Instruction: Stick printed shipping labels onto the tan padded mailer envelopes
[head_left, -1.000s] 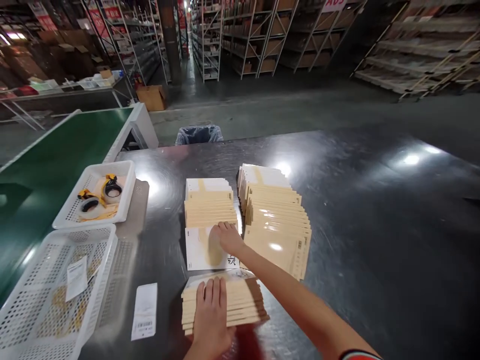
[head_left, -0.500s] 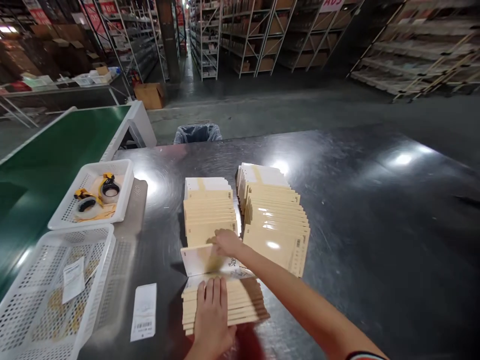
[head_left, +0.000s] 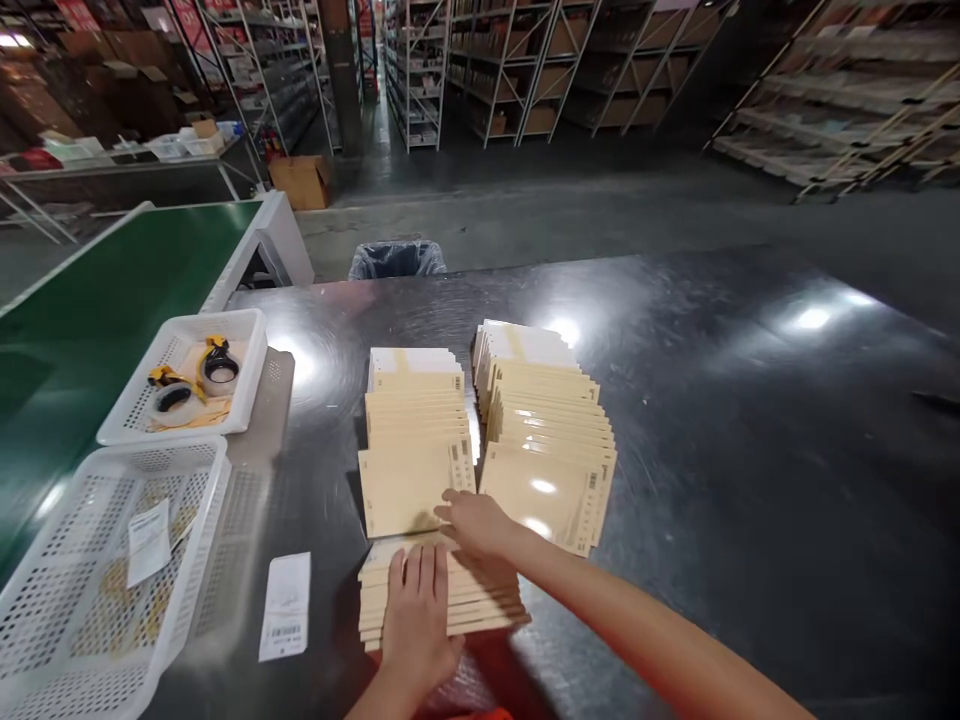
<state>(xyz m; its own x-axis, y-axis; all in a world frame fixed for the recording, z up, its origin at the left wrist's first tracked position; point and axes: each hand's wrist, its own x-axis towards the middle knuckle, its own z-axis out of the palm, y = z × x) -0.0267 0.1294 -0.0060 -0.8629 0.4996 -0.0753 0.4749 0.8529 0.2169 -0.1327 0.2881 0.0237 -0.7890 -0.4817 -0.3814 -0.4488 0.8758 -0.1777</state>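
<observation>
Cream-covered books, several with barcodes, lie overlapped in two rows and a near pile. My left hand (head_left: pixel 418 605) is open, its fingers stretched flat over the near pile of books (head_left: pixel 487 590). My right hand (head_left: pixel 476 522) reaches in from the right, fingers slightly bent and apart, at the lower right corner of a flat book (head_left: pixel 409 490). That book is the front one of the left row (head_left: pixel 416 412). Beside it the right row of books (head_left: pixel 544 485) fans toward me; my right hand is close to its lower left edge.
Left of the books are a white basket (head_left: pixel 257 345) with two tape dispensers (head_left: pixel 217 368), a larger perforated basket (head_left: pixel 217 480) holding papers and bands, and a printed slip (head_left: pixel 286 605). A green conveyor (head_left: pixel 150 250) runs behind them. A lined bin (head_left: pixel 397 258) stands past the table edge.
The book that stood tilted up under my right hand now lies flat on the left row. My right hand has come down and nearer to me. My left hand stays on the near pile.
</observation>
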